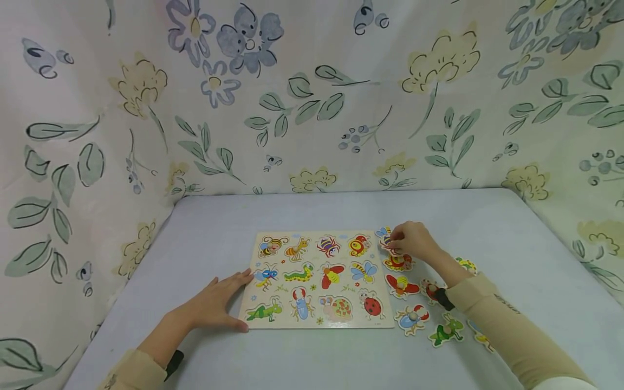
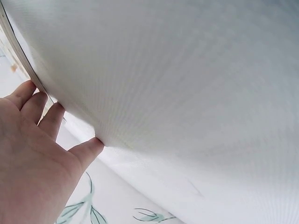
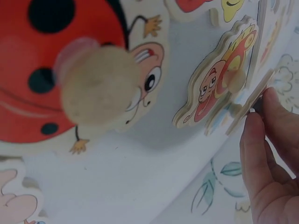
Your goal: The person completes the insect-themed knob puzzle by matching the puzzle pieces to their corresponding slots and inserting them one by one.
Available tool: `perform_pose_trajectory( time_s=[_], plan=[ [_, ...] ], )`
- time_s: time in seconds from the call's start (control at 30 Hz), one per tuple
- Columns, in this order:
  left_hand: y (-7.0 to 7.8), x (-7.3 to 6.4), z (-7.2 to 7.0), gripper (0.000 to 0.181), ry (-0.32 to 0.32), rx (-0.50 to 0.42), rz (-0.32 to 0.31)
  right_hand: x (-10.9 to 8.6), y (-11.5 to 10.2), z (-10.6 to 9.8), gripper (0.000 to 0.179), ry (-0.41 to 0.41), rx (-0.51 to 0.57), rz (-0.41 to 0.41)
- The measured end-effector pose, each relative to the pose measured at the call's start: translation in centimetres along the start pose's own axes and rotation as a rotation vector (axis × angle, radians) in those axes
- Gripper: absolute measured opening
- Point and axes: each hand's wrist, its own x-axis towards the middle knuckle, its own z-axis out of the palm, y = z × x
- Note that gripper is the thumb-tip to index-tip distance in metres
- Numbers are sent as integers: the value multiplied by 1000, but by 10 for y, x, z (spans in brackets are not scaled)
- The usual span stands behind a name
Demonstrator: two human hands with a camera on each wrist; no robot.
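Note:
A wooden insect puzzle board point(image 1: 312, 283) with pictures in rows lies on the white table. My left hand point(image 1: 216, 300) rests at its left side, fingers spread, fingertips point(image 2: 57, 108) touching the board's edge. Past the board's top right corner, my right hand point(image 1: 416, 241) pinches a thin puzzle piece that looks like the spider point(image 1: 388, 247). The right wrist view shows this held piece point(image 3: 250, 105) almost edge-on between thumb and fingers, its face hidden. Just beneath it are a butterfly piece point(image 3: 219, 77) and a blue-winged dragonfly piece point(image 1: 382, 232).
More knobbed pieces lie right of the board: a red-winged fly point(image 1: 402, 286), a blue beetle point(image 1: 412, 319), a green grasshopper point(image 1: 446, 331) and a ladybug point(image 3: 56, 107). My right forearm partly covers others. A flowered curtain point(image 1: 312, 108) hangs behind the table point(image 1: 312, 355).

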Motion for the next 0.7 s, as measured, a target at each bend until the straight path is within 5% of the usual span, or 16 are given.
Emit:
perform_pose_trajectory(
  time_s=[0.7],
  plan=[
    [-1,1,1,112,-8,-20,-24,9,-22,13,11,-25,-11,-45]
  ],
)
